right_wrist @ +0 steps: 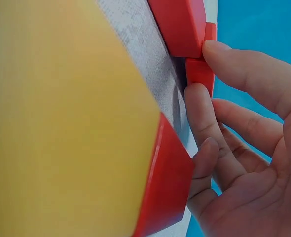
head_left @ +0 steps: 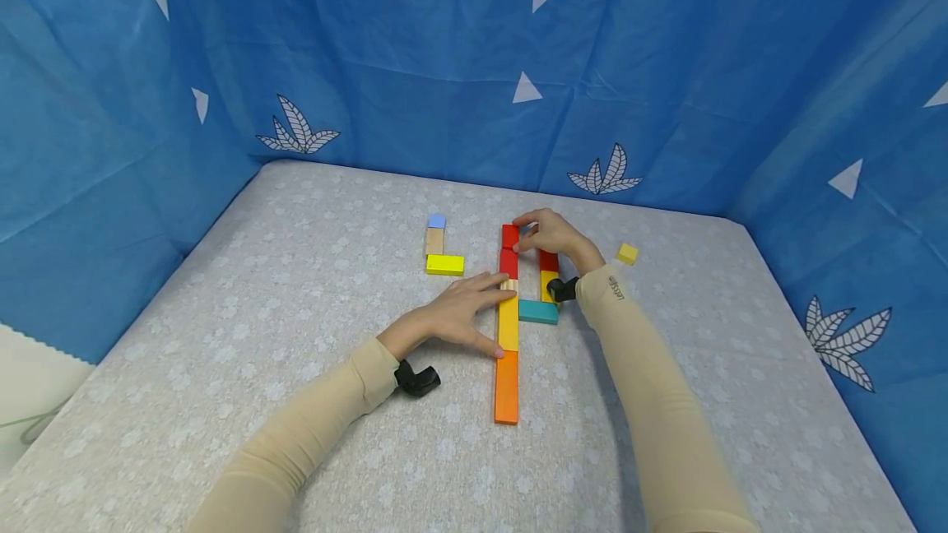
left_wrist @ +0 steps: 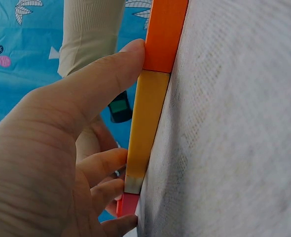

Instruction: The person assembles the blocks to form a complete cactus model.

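The blocks (head_left: 508,324) look glossy, the tablecloth (left_wrist: 234,123) rough.

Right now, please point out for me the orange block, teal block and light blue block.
Orange block (head_left: 507,386): head view, top face.
Teal block (head_left: 537,310): head view, top face.
Light blue block (head_left: 437,221): head view, top face.

Pale table (head_left: 355,253) (flower-patterned): coloured blocks (head_left: 508,324) lying on top.
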A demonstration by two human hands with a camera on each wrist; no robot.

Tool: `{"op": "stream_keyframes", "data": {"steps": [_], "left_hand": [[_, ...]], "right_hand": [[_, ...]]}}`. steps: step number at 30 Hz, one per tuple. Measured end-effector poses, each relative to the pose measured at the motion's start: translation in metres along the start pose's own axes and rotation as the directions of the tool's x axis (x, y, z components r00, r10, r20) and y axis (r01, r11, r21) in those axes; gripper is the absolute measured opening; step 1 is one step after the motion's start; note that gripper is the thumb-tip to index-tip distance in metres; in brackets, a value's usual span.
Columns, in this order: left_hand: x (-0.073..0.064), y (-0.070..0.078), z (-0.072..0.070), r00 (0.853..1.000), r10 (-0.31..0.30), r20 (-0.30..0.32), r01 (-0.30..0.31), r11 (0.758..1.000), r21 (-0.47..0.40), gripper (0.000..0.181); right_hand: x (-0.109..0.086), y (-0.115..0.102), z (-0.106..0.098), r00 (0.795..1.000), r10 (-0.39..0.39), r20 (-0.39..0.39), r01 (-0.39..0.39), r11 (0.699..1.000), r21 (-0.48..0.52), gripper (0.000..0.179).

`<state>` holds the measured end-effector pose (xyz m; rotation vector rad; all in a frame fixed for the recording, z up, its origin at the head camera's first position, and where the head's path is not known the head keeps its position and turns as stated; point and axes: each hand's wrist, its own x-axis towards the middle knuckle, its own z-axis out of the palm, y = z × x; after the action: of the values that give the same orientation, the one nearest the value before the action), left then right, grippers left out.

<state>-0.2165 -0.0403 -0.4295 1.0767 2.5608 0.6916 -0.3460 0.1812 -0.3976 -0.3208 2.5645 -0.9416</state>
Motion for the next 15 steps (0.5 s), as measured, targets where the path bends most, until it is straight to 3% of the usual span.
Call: {"op": "stream_keyframes", "data": {"steps": [15], "left_hand": [[0.0002,0.0001,0.0000,1.000,-0.001,0.003,0.001,1.000,0.004,0.094]], "right_hand": [[0.0001,0.0002,0.0009,1.000,0.002,0.006,-0.002,1.000,-0.020,0.058]]}}
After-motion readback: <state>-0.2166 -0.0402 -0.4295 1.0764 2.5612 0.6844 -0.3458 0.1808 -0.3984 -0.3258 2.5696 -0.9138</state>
